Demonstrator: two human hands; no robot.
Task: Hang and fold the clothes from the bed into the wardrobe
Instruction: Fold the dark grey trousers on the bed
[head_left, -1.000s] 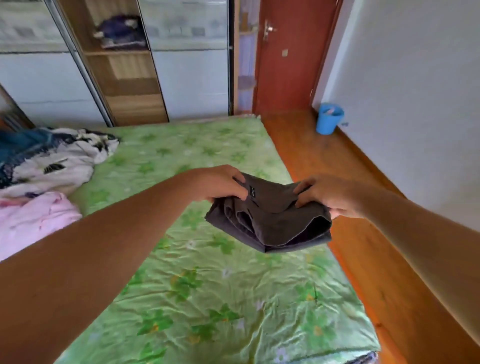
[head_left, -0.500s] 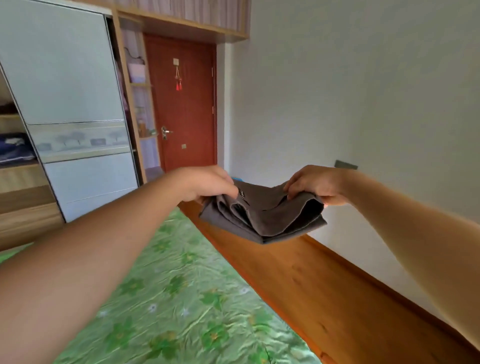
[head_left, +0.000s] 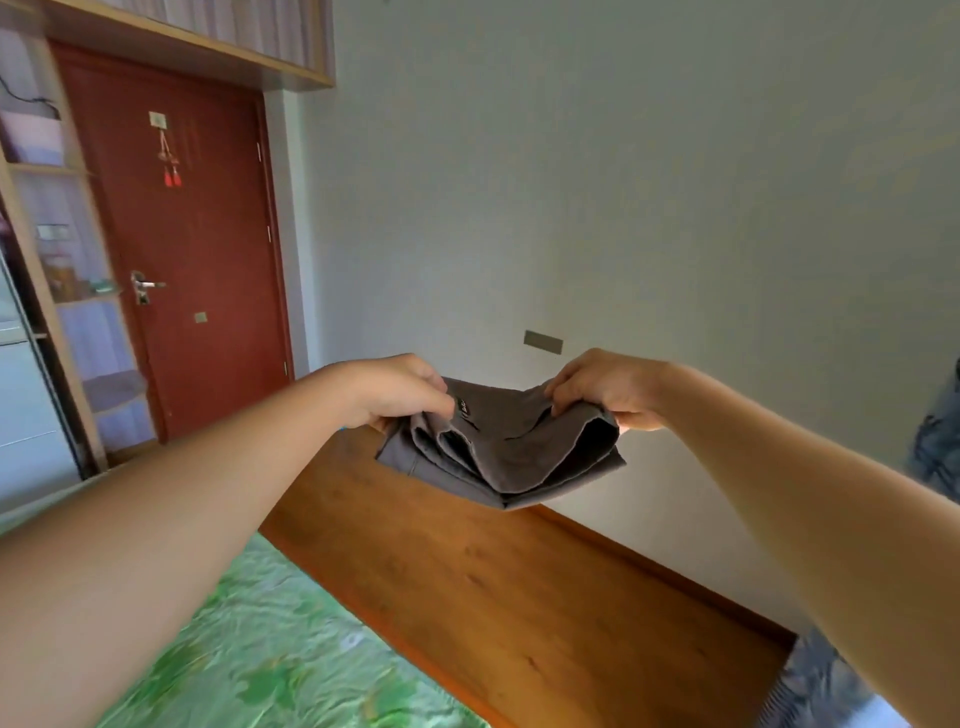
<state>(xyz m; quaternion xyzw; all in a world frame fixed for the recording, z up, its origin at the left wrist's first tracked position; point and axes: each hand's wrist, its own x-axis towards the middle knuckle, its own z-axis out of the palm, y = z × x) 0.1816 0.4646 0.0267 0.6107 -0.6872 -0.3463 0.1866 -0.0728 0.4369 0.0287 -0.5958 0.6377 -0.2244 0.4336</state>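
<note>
The left hand (head_left: 400, 389) and right hand (head_left: 608, 387) each gripped one end of the folded grey garment (head_left: 498, 452) with curled fingers (head_left: 431, 402), holding it in the air above the floor (head_left: 493, 582), just off the edge of the bed (head_left: 270, 649). By this evidence, folding of this item was complete and placement in the wardrobe (head_left: 26, 415), visible at the left edge, was left to do; any other clothes on the bed were out of view. The bed carried a green floral sheet, the floor was brown wood, a red door (head_left: 192, 234) stood beyond beside open shelves (head_left: 67, 291), and a pale wall (head_left: 623, 182) ran behind the garment.
</note>
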